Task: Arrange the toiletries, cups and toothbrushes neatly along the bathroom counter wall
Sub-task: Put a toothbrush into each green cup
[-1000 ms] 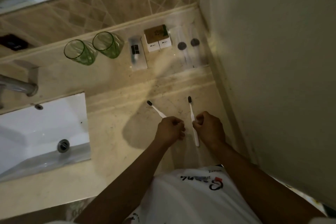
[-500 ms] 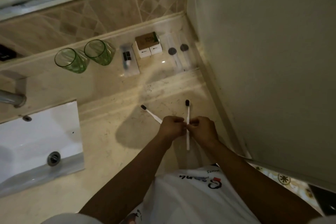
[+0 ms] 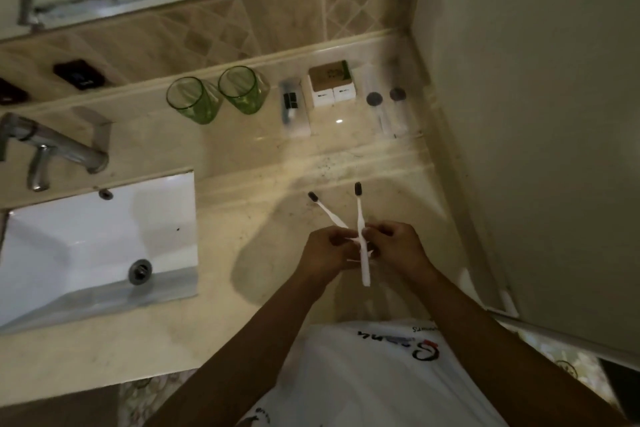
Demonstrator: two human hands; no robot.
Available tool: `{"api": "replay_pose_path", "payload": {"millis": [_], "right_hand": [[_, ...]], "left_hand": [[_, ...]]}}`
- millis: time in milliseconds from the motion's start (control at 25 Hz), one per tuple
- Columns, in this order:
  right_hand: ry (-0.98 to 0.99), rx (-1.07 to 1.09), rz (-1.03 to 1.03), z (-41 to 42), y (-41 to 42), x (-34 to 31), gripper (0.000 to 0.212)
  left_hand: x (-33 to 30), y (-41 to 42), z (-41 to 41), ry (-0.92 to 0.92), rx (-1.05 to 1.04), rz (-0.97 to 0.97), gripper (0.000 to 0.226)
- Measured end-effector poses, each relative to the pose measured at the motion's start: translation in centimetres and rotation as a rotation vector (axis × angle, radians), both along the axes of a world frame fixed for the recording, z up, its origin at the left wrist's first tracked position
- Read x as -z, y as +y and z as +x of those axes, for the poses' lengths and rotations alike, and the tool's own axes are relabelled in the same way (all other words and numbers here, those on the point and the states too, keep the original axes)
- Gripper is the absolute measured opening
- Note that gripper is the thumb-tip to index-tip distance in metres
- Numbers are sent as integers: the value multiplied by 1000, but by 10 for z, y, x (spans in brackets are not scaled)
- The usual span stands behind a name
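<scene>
Two white toothbrushes with dark bristles are held above the counter near its front edge. My left hand (image 3: 325, 251) grips the slanted toothbrush (image 3: 325, 211), whose head points up and left. My right hand (image 3: 398, 248) pinches the upright toothbrush (image 3: 360, 218). The handles cross between my hands, which touch. Along the back wall stand two green glass cups (image 3: 188, 99) (image 3: 242, 88), a clear sachet with a dark item (image 3: 292, 111), two small white boxes with a brown top (image 3: 330, 85) and two clear packets with grey discs (image 3: 384, 104).
A white sink (image 3: 97, 246) with a drain lies at the left, a chrome tap (image 3: 52, 146) above it. The beige counter (image 3: 242, 156) ends at a plain wall (image 3: 536, 114) on the right. A mirror runs above the tiled backsplash.
My hands have come together and the two toothbrush handles now cross. The view has shifted, showing more of the tap and sink.
</scene>
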State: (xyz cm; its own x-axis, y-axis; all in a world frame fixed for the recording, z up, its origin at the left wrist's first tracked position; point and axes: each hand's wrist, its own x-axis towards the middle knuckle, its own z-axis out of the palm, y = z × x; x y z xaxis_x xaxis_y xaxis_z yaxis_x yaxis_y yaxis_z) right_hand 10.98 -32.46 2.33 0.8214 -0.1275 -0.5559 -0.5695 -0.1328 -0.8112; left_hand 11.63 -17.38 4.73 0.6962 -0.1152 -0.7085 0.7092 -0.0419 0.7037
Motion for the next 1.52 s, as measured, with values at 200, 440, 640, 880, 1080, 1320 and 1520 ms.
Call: {"api": "replay_pose_path", "payload": {"millis": [200, 440, 640, 880, 1080, 1320, 1520], "right_hand": [[-7, -100, 77, 14, 37, -11, 13], [-10, -400, 61, 24, 72, -21, 26], [17, -476, -12, 20, 85, -19, 23], [48, -407, -68, 19, 68, -13, 15], [33, -357, -40, 45, 57, -20, 8], [-70, -289, -9, 132, 92, -39, 12], [-163, -156, 112, 219, 129, -58, 8]], "left_hand": [[-5, 36, -18, -9, -78, 38, 20], [-11, 74, -32, -16, -209, 110, 22], [-8, 88, -39, -1, -167, 153, 21], [8, 74, -31, -33, -49, 107, 15], [2, 58, 6, -36, -98, 91, 6], [-20, 87, 80, -185, -40, 245, 15], [-37, 133, 163, -338, -59, 280, 28]]}}
